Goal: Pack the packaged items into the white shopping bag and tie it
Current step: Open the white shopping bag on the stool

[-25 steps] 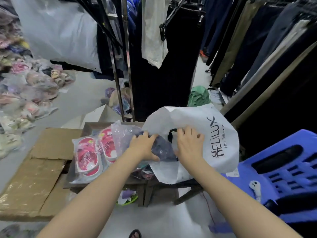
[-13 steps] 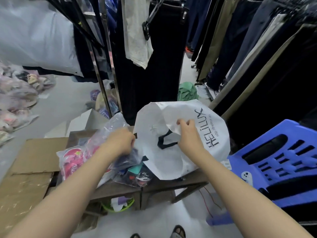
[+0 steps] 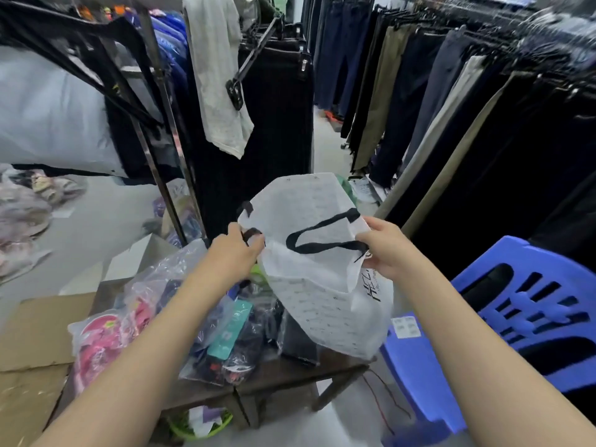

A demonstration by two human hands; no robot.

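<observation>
Both hands hold the white shopping bag (image 3: 322, 285) up over the counter (image 3: 277, 379) — left hand (image 3: 237, 253) fingers pinching its rim, right hand (image 3: 383, 246) fingers pinching the opposite edge. Packaged items (image 3: 222, 343) lie below, on the counter.

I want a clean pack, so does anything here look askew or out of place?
The packets lie in a loose heap on the small table, not in the bag, and some hang past its edge. The left hand and right hand hold the bag's mouth open. No tear or spill shows.
</observation>
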